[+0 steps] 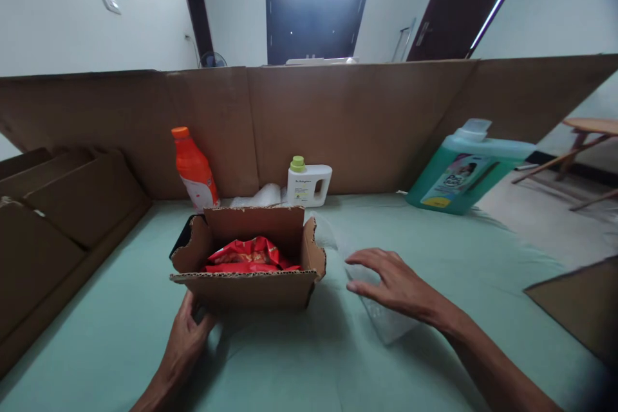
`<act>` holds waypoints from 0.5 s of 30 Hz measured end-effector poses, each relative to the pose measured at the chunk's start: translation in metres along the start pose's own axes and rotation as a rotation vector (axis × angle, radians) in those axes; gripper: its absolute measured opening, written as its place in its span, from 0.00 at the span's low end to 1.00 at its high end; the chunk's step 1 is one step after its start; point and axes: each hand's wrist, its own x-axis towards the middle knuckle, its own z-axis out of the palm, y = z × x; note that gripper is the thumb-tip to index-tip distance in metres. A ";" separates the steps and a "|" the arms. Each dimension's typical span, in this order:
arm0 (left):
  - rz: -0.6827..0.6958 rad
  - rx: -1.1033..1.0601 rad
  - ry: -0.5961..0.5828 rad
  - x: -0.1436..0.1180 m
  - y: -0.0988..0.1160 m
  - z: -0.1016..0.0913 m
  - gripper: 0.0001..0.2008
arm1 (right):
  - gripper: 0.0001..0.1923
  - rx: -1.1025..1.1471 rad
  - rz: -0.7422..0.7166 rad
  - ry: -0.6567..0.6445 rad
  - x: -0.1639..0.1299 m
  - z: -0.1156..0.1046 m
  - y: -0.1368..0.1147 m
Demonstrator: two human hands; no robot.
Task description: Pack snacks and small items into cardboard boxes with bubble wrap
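Note:
An open-topped cardboard box point(251, 290) with ragged cut edges sits in front of me. Inside it lie shiny red packets point(251, 256). My left hand point(186, 335) grips the box at its near left lower corner, with some fingertips hidden by the cardboard. To the right of the box, my right hand point(391, 280) is raised, thumb and fingers apart, holding nothing. Below and behind that hand, a clear plastic bubble-wrap sheet point(389, 325) stretches back past the box's right side.
Along a cardboard wall point(357, 122) stand an orange-red bottle point(197, 170), a white handled bottle point(302, 187) with a green cap, and a large teal jug point(458, 174). Cardboard flaps point(72, 206) rise on the left. Pale green cloth point(270, 367) covers the surface.

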 end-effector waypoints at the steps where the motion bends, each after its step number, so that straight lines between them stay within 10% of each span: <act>1: 0.008 0.006 0.011 -0.001 -0.003 0.002 0.33 | 0.21 0.068 -0.001 0.022 0.009 -0.004 -0.008; 9: 0.076 0.141 0.092 -0.006 -0.012 0.007 0.30 | 0.20 0.118 0.096 0.211 0.133 0.030 -0.036; 15: 0.026 0.210 0.102 -0.014 0.001 0.010 0.28 | 0.24 0.205 0.326 0.271 0.110 0.051 0.009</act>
